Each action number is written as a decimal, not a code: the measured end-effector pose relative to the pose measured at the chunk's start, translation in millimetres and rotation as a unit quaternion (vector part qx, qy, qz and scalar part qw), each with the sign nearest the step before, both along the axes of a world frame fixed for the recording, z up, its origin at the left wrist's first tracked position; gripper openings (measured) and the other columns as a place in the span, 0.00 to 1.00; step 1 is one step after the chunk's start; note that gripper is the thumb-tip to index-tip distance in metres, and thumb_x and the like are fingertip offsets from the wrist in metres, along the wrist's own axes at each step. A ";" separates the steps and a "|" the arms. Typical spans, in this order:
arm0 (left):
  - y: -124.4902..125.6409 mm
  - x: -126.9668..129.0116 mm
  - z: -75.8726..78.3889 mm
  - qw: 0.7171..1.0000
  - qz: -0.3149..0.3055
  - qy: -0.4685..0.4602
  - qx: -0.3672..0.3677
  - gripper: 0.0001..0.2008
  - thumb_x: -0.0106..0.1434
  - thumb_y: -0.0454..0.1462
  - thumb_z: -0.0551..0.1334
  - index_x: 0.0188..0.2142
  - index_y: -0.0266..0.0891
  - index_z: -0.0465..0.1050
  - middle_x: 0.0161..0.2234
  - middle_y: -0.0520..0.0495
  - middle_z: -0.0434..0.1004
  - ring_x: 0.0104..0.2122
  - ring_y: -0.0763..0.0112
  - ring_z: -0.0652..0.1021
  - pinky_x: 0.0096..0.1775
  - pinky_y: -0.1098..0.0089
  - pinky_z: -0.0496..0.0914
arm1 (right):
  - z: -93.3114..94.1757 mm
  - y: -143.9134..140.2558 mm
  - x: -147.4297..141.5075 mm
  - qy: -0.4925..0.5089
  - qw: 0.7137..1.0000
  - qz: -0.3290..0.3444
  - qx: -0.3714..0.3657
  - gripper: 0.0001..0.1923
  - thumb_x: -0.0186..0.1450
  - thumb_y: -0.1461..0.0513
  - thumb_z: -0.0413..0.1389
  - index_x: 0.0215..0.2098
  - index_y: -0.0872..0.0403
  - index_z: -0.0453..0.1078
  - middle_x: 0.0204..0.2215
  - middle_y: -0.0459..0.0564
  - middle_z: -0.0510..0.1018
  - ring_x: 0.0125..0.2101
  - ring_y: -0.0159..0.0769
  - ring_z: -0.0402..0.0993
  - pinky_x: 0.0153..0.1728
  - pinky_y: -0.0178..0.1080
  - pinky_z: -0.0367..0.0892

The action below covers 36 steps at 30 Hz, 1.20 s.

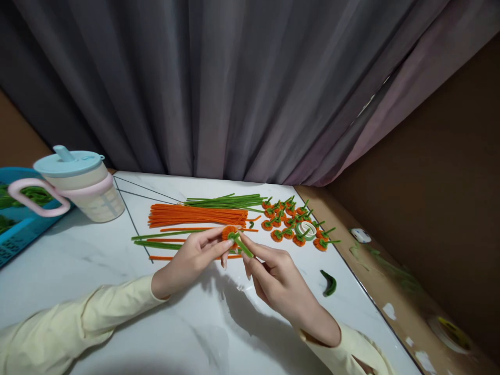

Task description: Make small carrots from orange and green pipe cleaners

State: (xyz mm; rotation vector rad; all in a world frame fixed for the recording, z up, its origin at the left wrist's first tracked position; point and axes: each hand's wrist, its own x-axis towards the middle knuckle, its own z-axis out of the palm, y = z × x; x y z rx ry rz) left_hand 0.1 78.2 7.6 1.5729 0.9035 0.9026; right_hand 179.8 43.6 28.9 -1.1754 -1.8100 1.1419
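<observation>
I count my two hands (195,254), one lidded cup (84,185), one blue basket (21,242), one orange bundle (195,215), one green bundle (226,201), and more than ten orange rounds (320,245), too crowded to tally exactly.

Both hands (192,259) (282,276) near each other — fingertips (227,244) pinched, forearms (117,310) converging.

A craft corner, seemingly in a home, lies before us here: a marble-patterned table (84,260) stands against gray drapes (211,94), a lidded mug (91,190) and a blue basket (24,237) at one end, while bundled orange stems (197,215), green stems (226,201) and clustered orange-and-green ornaments (290,211) mark it as a handiwork spot.
</observation>
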 end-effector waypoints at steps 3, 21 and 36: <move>-1.7 -0.2 -4.4 0.997 0.030 0.026 0.060 0.10 0.65 0.41 0.56 0.35 0.37 0.70 0.24 0.53 0.66 0.25 0.74 0.68 0.29 0.73 0.63 | 0.1 -1.7 -2.4 0.031 0.999 0.001 -0.028 0.18 0.68 0.60 0.47 0.54 0.55 0.66 0.19 0.39 0.61 0.13 0.20 0.53 0.13 0.26 0.51; 7.7 0.5 -5.6 0.985 -0.061 -0.123 -0.104 0.17 0.64 0.39 0.58 0.52 0.39 0.61 0.29 0.52 0.71 0.27 0.74 0.74 0.33 0.71 0.67 | -13.0 -4.4 33.2 -0.156 0.984 0.034 -0.077 0.12 0.70 0.56 0.42 0.47 0.53 0.59 0.28 0.44 0.73 0.13 0.24 0.63 0.14 0.29 0.60; 12.2 0.9 -9.8 0.905 -0.168 -0.191 -0.342 0.07 0.60 0.33 0.62 0.36 0.38 0.63 0.24 0.52 0.70 0.18 0.79 0.70 0.21 0.78 0.66 | -54.7 -0.4 50.9 -0.335 0.858 -0.018 0.389 0.08 0.69 0.66 0.46 0.43 0.59 0.65 0.34 0.55 0.75 0.32 0.36 0.71 0.31 0.38 0.67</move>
